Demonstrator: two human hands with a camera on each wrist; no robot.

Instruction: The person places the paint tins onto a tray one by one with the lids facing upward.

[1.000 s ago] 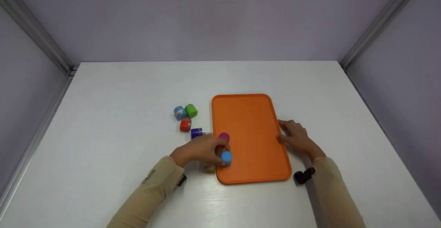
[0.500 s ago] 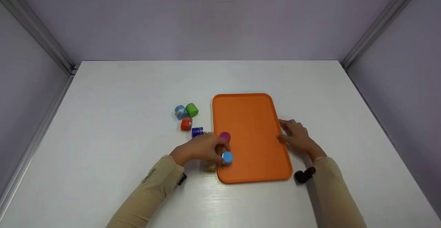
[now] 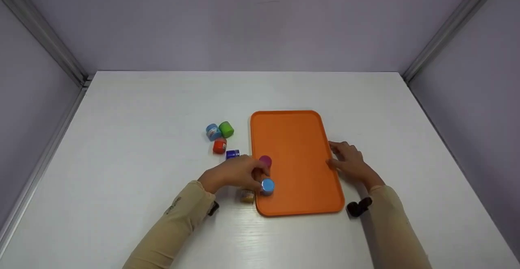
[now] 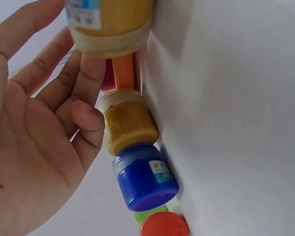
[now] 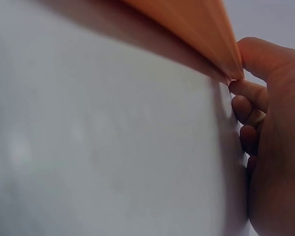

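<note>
An orange tray point(image 3: 296, 139) lies flat on the white table. My right hand point(image 3: 349, 161) grips its right rim, thumb on top and fingers curled under the edge point(image 5: 226, 69). My left hand point(image 3: 233, 173) hovers at the tray's left edge with relaxed fingers point(image 4: 83, 73), holding nothing. On the tray beside its fingertips stand a light-blue-lidded jar point(image 3: 267, 186) and a magenta-lidded jar point(image 3: 265, 161). A yellow jar point(image 3: 246, 196) stands on the table just off the tray. Another yellow jar point(image 4: 128, 123) sits against my fingers, next to a dark blue jar point(image 4: 145, 177).
Left of the tray are a dark blue jar point(image 3: 232, 154), a red one point(image 3: 219, 146), a blue one point(image 3: 212, 132) and a green one point(image 3: 226, 129). Purple walls enclose the table on three sides.
My left hand has drawn back slightly to the left from the light-blue-lidded jar, which stays on the tray. The right hand and tray have not moved.
</note>
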